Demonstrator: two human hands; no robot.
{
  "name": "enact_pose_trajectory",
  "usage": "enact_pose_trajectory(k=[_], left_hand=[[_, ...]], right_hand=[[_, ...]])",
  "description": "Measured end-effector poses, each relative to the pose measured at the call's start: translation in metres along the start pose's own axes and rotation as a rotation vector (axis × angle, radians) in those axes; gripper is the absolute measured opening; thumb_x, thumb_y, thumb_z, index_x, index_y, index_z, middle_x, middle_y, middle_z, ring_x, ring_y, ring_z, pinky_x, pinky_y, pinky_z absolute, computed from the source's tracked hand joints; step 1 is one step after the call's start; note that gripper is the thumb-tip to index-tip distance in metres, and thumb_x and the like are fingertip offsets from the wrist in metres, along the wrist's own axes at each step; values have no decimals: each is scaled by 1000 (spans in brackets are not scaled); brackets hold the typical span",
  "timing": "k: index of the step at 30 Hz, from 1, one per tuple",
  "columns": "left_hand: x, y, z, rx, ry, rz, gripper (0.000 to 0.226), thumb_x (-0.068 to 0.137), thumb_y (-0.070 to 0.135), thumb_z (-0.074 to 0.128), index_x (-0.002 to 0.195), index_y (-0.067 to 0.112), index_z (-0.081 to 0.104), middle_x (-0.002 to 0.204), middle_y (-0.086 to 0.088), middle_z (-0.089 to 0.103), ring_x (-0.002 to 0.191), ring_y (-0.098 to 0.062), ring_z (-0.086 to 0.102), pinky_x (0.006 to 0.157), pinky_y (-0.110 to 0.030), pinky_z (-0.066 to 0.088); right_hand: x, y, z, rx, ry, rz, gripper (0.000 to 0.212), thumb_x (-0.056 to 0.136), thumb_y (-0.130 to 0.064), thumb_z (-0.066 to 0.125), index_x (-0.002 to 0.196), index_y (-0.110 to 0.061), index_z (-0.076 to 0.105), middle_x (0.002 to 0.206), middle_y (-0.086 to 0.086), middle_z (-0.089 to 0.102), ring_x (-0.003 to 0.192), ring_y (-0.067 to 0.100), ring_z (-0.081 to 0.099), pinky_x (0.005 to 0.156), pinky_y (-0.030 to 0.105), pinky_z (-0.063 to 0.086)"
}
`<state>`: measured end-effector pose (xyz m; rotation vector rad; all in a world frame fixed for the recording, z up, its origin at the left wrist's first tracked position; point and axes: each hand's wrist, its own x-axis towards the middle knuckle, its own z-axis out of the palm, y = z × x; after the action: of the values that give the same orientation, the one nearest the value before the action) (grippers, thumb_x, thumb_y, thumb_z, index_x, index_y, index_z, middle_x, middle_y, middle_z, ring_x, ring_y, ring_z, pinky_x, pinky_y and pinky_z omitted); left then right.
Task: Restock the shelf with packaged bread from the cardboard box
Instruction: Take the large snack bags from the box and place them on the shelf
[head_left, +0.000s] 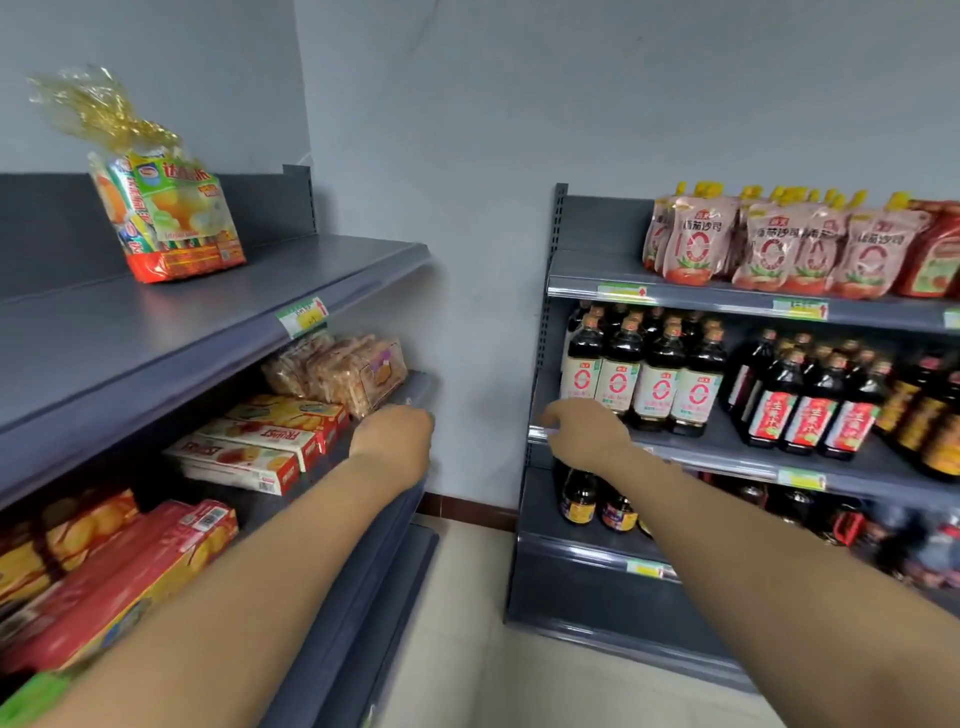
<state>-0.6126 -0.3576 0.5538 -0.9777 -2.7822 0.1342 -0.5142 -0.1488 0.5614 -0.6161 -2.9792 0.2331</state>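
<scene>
Red biscuit boxes lie nearest me on the lower left, with both bare forearms reaching out past them. Neither hand carries a pack, and the cardboard box is nowhere in my view, so I judge this a moment between packs.

The hands are well apart. My left hand sits at the front lip of the middle shelf, just below the packaged bread. Its back is toward the camera and the fingers are hidden, so I cannot tell whether they are closed or slack. My right hand is across the aisle at the front rail of the sauce shelf, next to the dark soy sauce bottles. Its fingers bend down over the rail, but I cannot tell whether they grip it or only rest there.

The bread stands as a short row of clear packs at the far end of the middle shelf, beyond the white-and-orange boxes. To do this step well, I would square that row with the left hand, pushing the packs back and together so the fronts face out. Soft loaves should be nudged with flat fingers, not squeezed. The right hand should come off the rail without brushing the bottles.

Farther up, the top shelf holds only a gold-tied snack bag, so there is room there if the bread belongs on it.
</scene>
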Motion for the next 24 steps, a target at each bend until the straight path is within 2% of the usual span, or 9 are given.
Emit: enact_pose_trajectory(k=[5, 9, 12, 17, 21, 24], left_hand=[[-43, 25, 20, -14, -70, 56, 26, 92, 9, 50, 116, 11, 60, 116, -12, 62, 106, -30, 60, 83, -40, 54], [-73, 38, 24, -28, -106, 71, 19, 92, 9, 49, 109, 10, 60, 113, -11, 62, 103, -29, 61, 81, -39, 54], [-100, 46, 29, -40, -131, 99, 22, 94, 9, 47, 112, 10, 61, 112, -10, 62, 102, -27, 61, 82, -36, 53], [-157, 57, 51, -91, -169, 181, 20, 97, 16, 45, 105, 9, 62, 108, -10, 64, 97, -26, 61, 69, -32, 46], [-205, 71, 63, -79, -228, 221, 19, 95, 13, 46, 105, 9, 61, 108, -10, 64, 99, -28, 61, 71, -33, 47], [-233, 83, 69, -100, -259, 229, 16, 96, 15, 48, 106, 10, 60, 102, -8, 63, 89, -24, 61, 68, -32, 50]], right_hand=[[-58, 19, 16, -41, -49, 71, 35, 91, -11, 50, 124, -13, 62, 128, 9, 59, 117, 29, 55, 90, 37, 51], [-99, 28, 26, -56, -72, 120, 39, 90, -11, 51, 128, -17, 59, 130, 7, 59, 118, 29, 56, 90, 38, 52], [-133, 33, 39, -56, -81, 171, 36, 88, -10, 51, 121, -18, 63, 124, 7, 63, 112, 30, 58, 85, 38, 54], [-198, 33, 60, -76, -128, 238, 33, 89, -11, 52, 119, -18, 63, 118, 8, 63, 106, 32, 59, 78, 37, 53], [-247, 33, 76, -76, -174, 288, 27, 87, -12, 52, 110, -18, 65, 115, 9, 64, 104, 34, 59, 76, 36, 51], [-278, 35, 86, -63, -216, 316, 28, 87, -9, 51, 110, -18, 64, 115, 8, 63, 103, 33, 59, 73, 34, 48]])
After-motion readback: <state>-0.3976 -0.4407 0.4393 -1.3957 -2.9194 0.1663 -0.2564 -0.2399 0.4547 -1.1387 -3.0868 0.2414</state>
